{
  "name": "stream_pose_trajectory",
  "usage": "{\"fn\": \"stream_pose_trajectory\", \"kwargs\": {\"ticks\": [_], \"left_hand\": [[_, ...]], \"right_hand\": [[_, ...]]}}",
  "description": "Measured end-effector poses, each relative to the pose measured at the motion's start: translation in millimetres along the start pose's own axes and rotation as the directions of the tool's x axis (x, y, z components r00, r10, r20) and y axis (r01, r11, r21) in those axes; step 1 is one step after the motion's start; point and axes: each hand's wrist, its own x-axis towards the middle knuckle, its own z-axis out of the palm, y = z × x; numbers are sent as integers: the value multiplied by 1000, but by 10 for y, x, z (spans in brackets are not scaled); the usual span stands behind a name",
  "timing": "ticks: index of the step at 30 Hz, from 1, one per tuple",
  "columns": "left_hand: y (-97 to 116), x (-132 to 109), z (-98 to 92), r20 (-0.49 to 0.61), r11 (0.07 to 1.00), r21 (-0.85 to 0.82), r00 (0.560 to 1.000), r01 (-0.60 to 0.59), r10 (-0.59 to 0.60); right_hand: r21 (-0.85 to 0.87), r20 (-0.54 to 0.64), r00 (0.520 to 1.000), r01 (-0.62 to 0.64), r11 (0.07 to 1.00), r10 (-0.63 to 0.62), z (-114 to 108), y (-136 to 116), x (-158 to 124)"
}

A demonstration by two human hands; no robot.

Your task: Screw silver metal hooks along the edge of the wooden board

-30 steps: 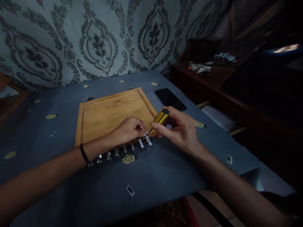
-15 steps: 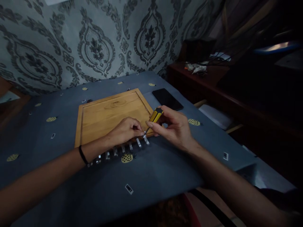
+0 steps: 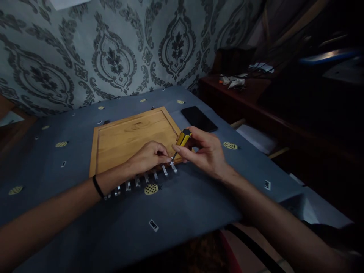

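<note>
A wooden board [image 3: 136, 134] with a raised border lies on the blue patterned tablecloth [image 3: 85, 227]. Several shiny metal hooks [image 3: 165, 170] stick out in a row along its near edge. My right hand [image 3: 206, 151] holds a yellow and black screwdriver [image 3: 182, 138], its shaft slanting down to the hook at the right end of the row. Close to the screwdriver tip, my left hand [image 3: 150, 154] rests over the board's near edge with thumb and fingers pinched together. Whatever sits between those fingertips is too small to make out.
A black phone [image 3: 199, 118] lies just beyond the board's right corner. Past the table's right edge are a dark red desk [image 3: 241, 96] and an open drawer with something white [image 3: 256, 138]. The patterned wall [image 3: 113, 57] stands behind.
The whole view has shifted slightly, so everything sits a little further left. Both hands keep the same pose, with the screwdriver still at the end hook.
</note>
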Motion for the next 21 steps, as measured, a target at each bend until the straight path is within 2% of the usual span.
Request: {"fn": "stream_pose_trajectory", "kwargs": {"ticks": [10, 13, 18, 21], "left_hand": [[3, 13, -8, 4, 1000, 26, 1000, -3, 3], [51, -22, -53, -35, 998, 55, 999, -9, 10], [143, -232, -108, -138, 970, 217, 981, -108, 140], [163, -383, -25, -184, 893, 430, 956, -129, 227]], "right_hand": [[-18, 10, 999, 37, 999, -36, -1, 9, -3], [-11, 5, 999, 33, 999, -33, 1, 7, -4], [0, 15, 1000, 23, 1000, -23, 4, 2, 0], [-7, 7, 1000, 28, 1000, -28, 9, 5, -1]]}}
